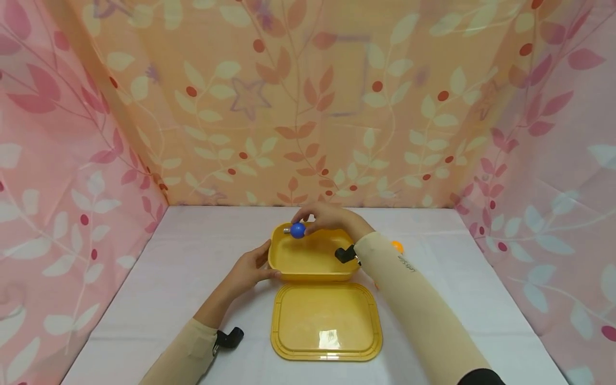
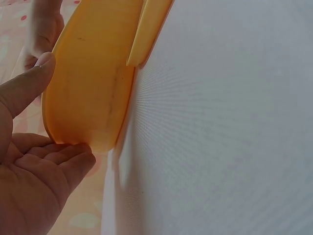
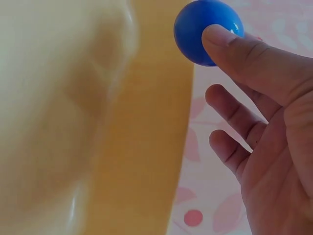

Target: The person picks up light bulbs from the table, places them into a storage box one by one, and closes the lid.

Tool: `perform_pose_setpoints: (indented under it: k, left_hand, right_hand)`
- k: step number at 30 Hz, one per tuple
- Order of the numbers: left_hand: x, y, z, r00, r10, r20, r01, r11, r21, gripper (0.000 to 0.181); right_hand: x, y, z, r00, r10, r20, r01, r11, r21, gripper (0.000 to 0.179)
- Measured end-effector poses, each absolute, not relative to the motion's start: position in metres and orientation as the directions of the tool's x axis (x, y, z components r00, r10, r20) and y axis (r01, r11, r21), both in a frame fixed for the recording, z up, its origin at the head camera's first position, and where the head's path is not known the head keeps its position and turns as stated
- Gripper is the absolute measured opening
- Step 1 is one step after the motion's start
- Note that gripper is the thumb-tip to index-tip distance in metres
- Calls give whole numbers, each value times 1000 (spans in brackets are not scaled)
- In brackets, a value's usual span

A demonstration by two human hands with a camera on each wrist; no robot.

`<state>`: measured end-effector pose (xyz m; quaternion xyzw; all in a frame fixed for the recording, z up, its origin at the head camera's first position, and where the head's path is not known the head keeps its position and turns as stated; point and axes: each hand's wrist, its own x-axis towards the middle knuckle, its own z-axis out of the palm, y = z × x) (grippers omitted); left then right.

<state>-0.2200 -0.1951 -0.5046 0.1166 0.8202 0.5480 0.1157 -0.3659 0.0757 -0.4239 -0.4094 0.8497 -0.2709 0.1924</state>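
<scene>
Floral curtain (image 1: 308,107) behind white tabletop (image 1: 144,278), your right hand (image 1: 329,216) pinching a blue ball (image 1: 298,230) at the far-left part of a yellow box (image 1: 315,277), your left hand (image 1: 245,272) gripping the box's left end, yellow lid (image 1: 327,315) lying just in front.

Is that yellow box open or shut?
Open. The yellow box has its yellow lid lying in front of it, not on top, and you can see right inside.
</scene>
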Motion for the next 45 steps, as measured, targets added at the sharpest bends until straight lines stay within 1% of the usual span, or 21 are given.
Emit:
perform_pose_setpoints:
  k: [4, 6, 14, 21, 25, 32, 35, 40, 45]
  left_hand:
    - [-221, -195, -506, -945, 321, -68, 59, 368, 928, 103]
    - [-221, -195, -507, -945, 320, -69, 58, 372, 927, 102]
    - [-221, -196, -507, -946, 319, -59, 68, 374, 925, 100]
    - [-221, -194, -505, -945, 321, -59, 74, 386, 920, 99]
    - [-221, -194, -503, -944, 325, -58, 75, 383, 921, 98]
    - [-222, -196, -504, -945, 322, -61, 71, 384, 921, 99]
    - [-222, -196, -505, -945, 323, -61, 73, 386, 920, 100]
    - [-222, -196, -504, -948, 313, -64, 67, 390, 918, 102]
    - [-220, -196, -503, -948, 310, -75, 56, 392, 918, 105]
  right_hand:
    - [-365, 66, -430, -575, -811, -108, -613, 514, -601, 35]
    - [-364, 62, -432, -579, -807, -121, -613, 528, -588, 35]
    - [-363, 50, -443, -567, -813, -133, -678, 552, -485, 37]
    - [-361, 45, -447, -587, -796, -149, -688, 587, -427, 39]
    - [-361, 48, -443, -599, -787, -145, -672, 593, -442, 40]
    - [-357, 68, -422, -618, -781, -87, -647, 568, -509, 38]
    - [-352, 83, -410, -646, -761, -63, -633, 580, -513, 39]
    - [-342, 108, -393, -680, -734, -14, -642, 604, -473, 39]
    - [-329, 134, -387, -714, -700, 14, -606, 608, -512, 37]
